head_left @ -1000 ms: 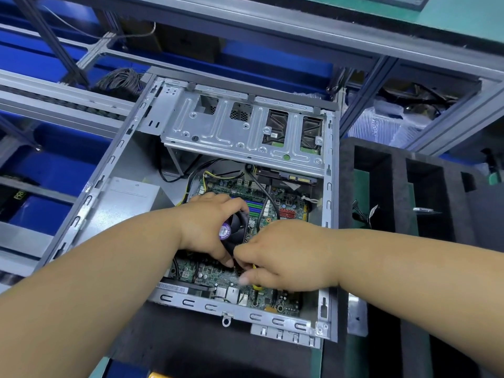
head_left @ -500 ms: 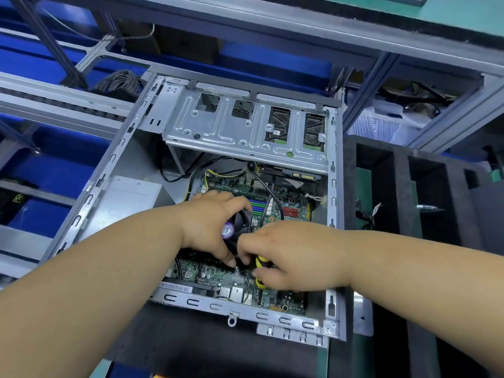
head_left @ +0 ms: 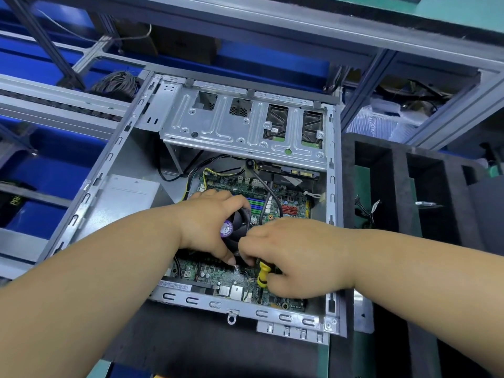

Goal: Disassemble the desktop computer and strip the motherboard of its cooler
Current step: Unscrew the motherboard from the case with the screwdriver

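Note:
An open grey desktop case (head_left: 109, 170) lies on its side with the green motherboard (head_left: 289, 197) exposed inside. A black cooler fan (head_left: 240, 222) with a purple round label sits on the board. My left hand (head_left: 210, 222) grips the cooler from the left, fingers curled over its top and lower edge. My right hand (head_left: 294, 257) holds a yellow-and-black screwdriver (head_left: 263, 274) just below the cooler, tip pointing down at the board. Its fingers meet my left fingertips by a screw post at the cooler's lower edge.
A metal drive cage (head_left: 240, 129) spans the top of the case. A grey power supply (head_left: 122, 197) sits at the left inside. Black cables (head_left: 264, 186) run over the board. A black foam tray (head_left: 409, 186) with compartments stands to the right. Blue bins lie at the left.
More of the yellow screwdriver handle shows under my right hand than a second ago. Both hands stay at the cooler; the view has shifted slightly.

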